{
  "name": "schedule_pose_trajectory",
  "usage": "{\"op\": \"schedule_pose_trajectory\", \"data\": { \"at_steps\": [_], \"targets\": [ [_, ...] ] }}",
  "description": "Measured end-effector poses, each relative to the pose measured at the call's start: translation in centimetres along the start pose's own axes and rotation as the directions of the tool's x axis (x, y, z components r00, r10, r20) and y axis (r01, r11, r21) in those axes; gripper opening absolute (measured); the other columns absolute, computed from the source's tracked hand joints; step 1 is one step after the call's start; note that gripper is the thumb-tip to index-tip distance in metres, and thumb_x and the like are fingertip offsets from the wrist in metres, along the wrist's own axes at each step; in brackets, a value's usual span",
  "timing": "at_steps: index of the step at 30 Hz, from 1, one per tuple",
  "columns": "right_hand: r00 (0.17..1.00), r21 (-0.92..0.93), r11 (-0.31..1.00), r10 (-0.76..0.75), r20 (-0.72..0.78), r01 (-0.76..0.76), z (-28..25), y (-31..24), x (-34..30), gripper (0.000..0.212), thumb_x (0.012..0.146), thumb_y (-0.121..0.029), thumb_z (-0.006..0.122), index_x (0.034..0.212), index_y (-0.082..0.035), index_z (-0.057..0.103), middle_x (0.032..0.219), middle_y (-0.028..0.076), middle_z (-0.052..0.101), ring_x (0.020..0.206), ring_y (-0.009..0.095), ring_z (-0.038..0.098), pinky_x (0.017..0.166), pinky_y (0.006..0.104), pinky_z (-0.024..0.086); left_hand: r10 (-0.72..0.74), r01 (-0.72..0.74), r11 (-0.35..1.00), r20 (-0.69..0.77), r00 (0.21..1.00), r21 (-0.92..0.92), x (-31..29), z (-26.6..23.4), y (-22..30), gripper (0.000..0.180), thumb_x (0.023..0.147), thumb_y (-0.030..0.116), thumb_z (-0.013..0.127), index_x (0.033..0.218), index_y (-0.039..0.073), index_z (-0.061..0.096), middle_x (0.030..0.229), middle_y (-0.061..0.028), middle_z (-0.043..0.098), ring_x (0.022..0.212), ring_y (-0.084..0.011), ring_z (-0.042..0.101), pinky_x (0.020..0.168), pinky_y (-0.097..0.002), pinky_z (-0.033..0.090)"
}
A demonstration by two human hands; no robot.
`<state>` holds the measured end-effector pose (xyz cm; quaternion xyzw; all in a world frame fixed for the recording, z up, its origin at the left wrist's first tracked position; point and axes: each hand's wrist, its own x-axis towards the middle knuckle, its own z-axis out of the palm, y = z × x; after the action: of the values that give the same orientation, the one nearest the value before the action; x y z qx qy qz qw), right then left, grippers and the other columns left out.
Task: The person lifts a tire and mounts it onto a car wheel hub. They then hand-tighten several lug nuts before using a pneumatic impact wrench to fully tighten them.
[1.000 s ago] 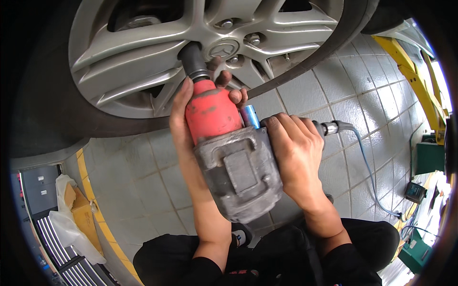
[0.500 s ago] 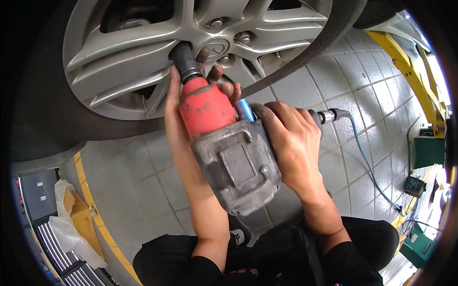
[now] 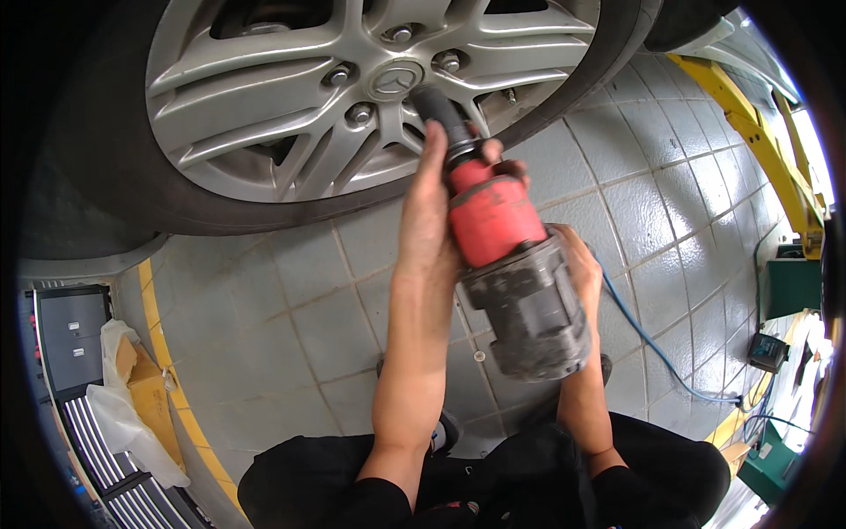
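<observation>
A red and dark grey air impact wrench (image 3: 499, 217) points up and to the left at the silver alloy wheel (image 3: 238, 93). My left hand (image 3: 426, 216) cradles its red nose from below, fingers curling round the far side. My right hand (image 3: 577, 264) is wrapped behind the grey rear housing, where the handle is mostly hidden. The long black socket (image 3: 442, 115) has its tip just below right of the centre cap (image 3: 396, 80). It covers a lug position there; whether it sits on a nut I cannot tell. Other lug nuts (image 3: 359, 114) show around the cap.
A blue air hose (image 3: 652, 339) runs over the grey tiled floor (image 3: 308, 309) at the right. A yellow lift arm (image 3: 736, 115) stands at the far right, near green boxes (image 3: 791, 286). On the left are a drawer cabinet (image 3: 75, 339) and an opened cardboard box (image 3: 152, 401).
The wrench and both hands have moved right, from the nut left of the cap to the lower right one. The nut formerly under the socket is now visible.
</observation>
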<state>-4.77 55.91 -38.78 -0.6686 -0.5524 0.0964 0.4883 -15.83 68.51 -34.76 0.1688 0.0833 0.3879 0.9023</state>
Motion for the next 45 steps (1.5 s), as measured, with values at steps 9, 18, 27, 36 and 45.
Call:
{"op": "schedule_pose_trajectory", "data": {
  "at_steps": [9,18,27,36,45],
  "targets": [
    [1.000,0.046,0.999,0.020,-0.002,-0.020,-1.1,1.5,2.5,0.031,0.069,-0.009,0.062,0.096,0.007,0.059,0.093,0.019,0.062,0.083,0.036,0.061,0.074,0.0370,0.048,-0.067,0.064,0.995,-0.037,0.997,-0.081,4.9,-0.2,-0.7,0.038,0.094,0.046,0.046,0.099,0.008,0.045,0.079,-0.0058,0.055,0.086,-0.0267,0.058,0.079,-0.0426,0.052],
    [0.999,-0.195,0.979,-0.050,0.010,0.052,-0.6,2.0,4.5,0.032,0.071,-0.012,0.058,0.101,0.000,0.060,0.099,0.013,0.062,0.084,0.034,0.058,0.076,0.0384,0.046,0.100,-0.076,0.967,0.089,0.991,-0.244,6.3,-1.7,-0.7,0.050,0.095,0.039,0.046,0.123,-0.003,0.045,0.117,-0.0122,0.056,0.110,-0.0245,0.055,0.098,-0.0367,0.041],
    [0.983,-0.366,0.914,-0.148,0.110,0.178,-2.3,2.1,7.0,0.020,0.071,-0.013,0.057,0.088,-0.005,0.058,0.081,0.008,0.057,0.077,0.026,0.058,0.069,0.0353,0.043,0.084,-0.075,0.994,-0.125,0.989,0.076,5.1,0.6,-1.0,0.059,0.093,0.050,0.043,0.121,-0.002,0.046,0.120,-0.0123,0.056,0.114,-0.0238,0.054,0.097,-0.0377,0.043],
    [0.964,-0.473,0.842,-0.190,0.188,0.258,-3.4,1.9,8.0,0.017,0.071,-0.012,0.056,0.087,-0.007,0.059,0.079,0.005,0.057,0.076,0.023,0.058,0.070,0.0337,0.044,0.047,-0.033,0.996,-0.169,0.984,0.087,4.9,0.1,-1.1,0.049,0.086,0.035,0.062,0.121,0.006,0.045,0.106,-0.0145,0.054,0.088,-0.0277,0.062,0.076,-0.0413,0.053],
    [0.972,-0.445,0.867,-0.160,0.174,0.223,-3.8,2.0,8.2,0.021,0.073,-0.012,0.055,0.093,-0.006,0.061,0.087,0.006,0.060,0.081,0.024,0.060,0.074,0.0342,0.044,0.047,-0.026,0.994,-0.205,0.978,0.107,5.2,0.4,-1.3,0.049,0.088,0.043,0.059,0.116,0.005,0.047,0.100,-0.0137,0.056,0.083,-0.0270,0.062,0.085,-0.0411,0.051]
  ]
}}
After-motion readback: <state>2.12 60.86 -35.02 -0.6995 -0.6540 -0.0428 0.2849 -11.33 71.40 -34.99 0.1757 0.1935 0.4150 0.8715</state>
